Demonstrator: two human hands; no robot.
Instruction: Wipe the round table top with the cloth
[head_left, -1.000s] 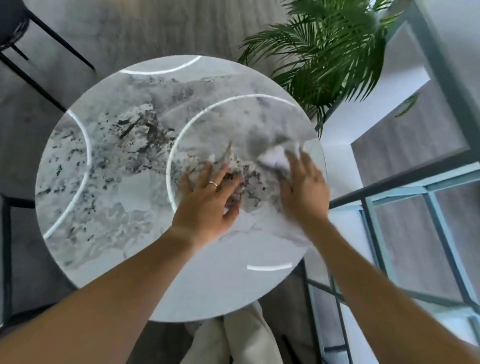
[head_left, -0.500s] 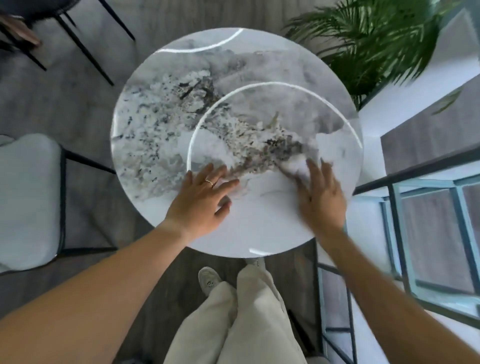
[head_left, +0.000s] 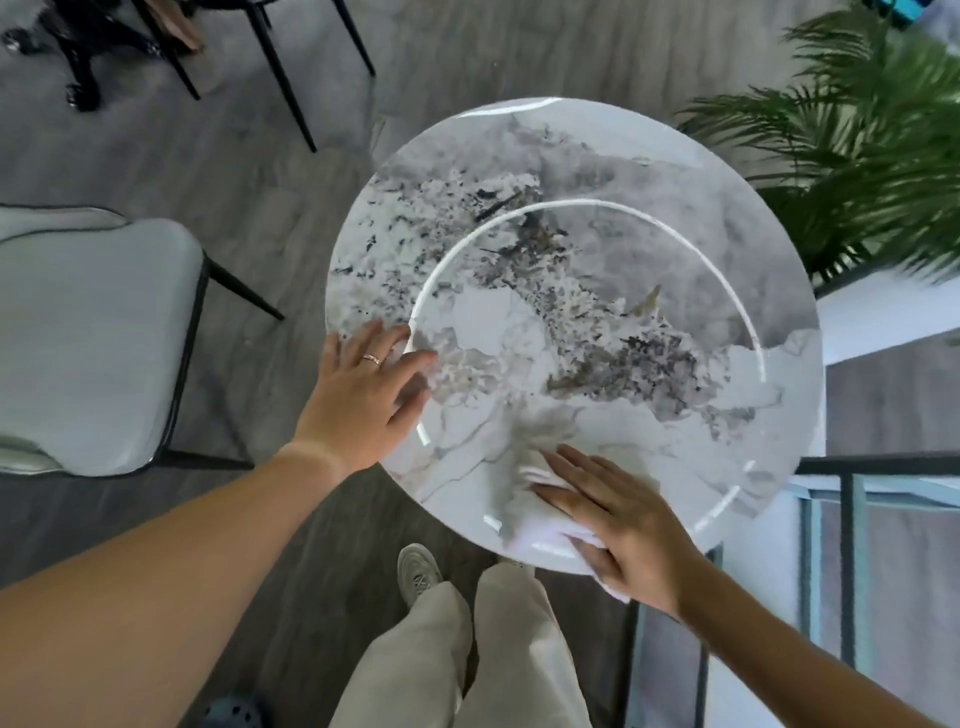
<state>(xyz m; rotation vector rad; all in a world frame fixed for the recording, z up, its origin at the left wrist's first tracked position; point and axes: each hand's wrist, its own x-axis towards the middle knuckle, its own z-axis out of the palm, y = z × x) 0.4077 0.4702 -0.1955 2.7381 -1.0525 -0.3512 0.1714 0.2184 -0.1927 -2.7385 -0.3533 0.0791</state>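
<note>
The round table top (head_left: 649, 218) is glossy white and grey marble with dark speckles. My left hand (head_left: 363, 395) lies flat on its near-left edge, fingers spread, a ring on one finger, holding nothing. A white cloth (head_left: 530, 509) lies bunched on the near edge of the table. My right hand (head_left: 623, 525) presses flat on the cloth, fingers pointing left, and covers most of it.
A pale cushioned chair (head_left: 88, 343) stands left of the table. Black chair legs (head_left: 280, 78) are at the far left. A green palm plant (head_left: 857, 156) crowds the far right. A metal-framed glass railing (head_left: 841, 545) runs along the right. My legs and a shoe (head_left: 418, 571) are below the table.
My right hand has dragged the cloth from the table's right side to its near edge. My left hand now rests at the near-left edge. The view has shifted left.
</note>
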